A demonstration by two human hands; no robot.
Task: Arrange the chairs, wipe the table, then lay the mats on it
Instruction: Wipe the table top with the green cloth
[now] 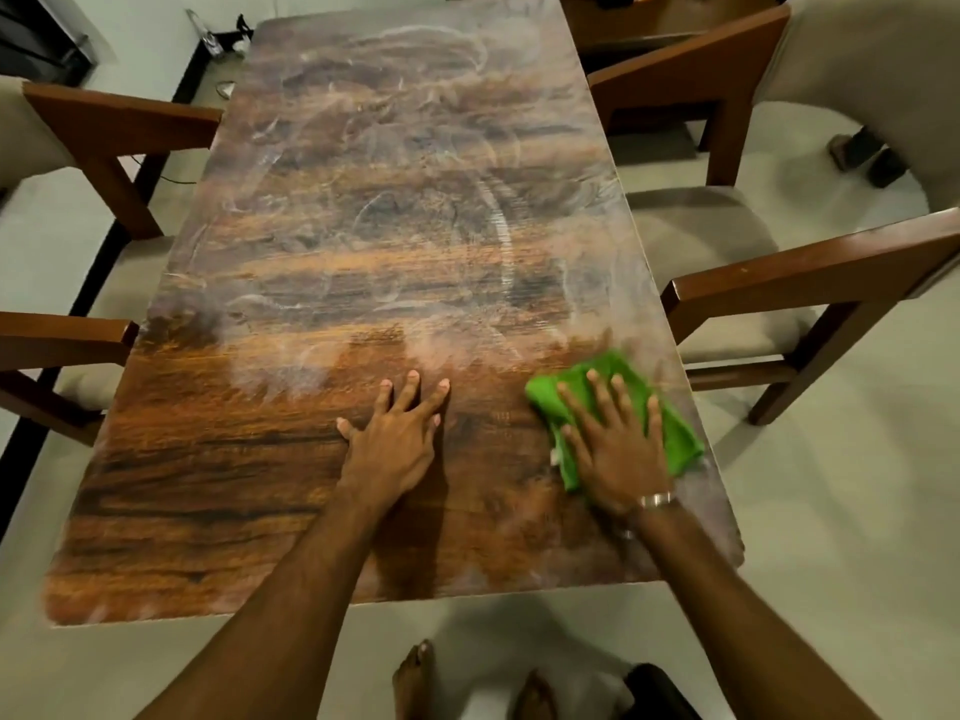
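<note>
A long wooden table (363, 241) runs away from me, its far and middle surface covered in whitish wipe streaks. My right hand (618, 449) lies flat, fingers spread, pressing a green cloth (675, 433) onto the table near its right edge. My left hand (397, 439) rests flat on the bare wood at the near middle, fingers apart, holding nothing. A wooden chair with a beige seat (779, 283) stands at the table's right side. Another such chair (93, 148) stands at the left. No mats are in view.
A second wooden table or bench (649, 23) stands at the far right behind the chair. A dark skirting strip (104, 252) runs along the floor on the left. My bare feet (415, 678) stand on the pale floor at the near table edge, beside a dark object (660, 688).
</note>
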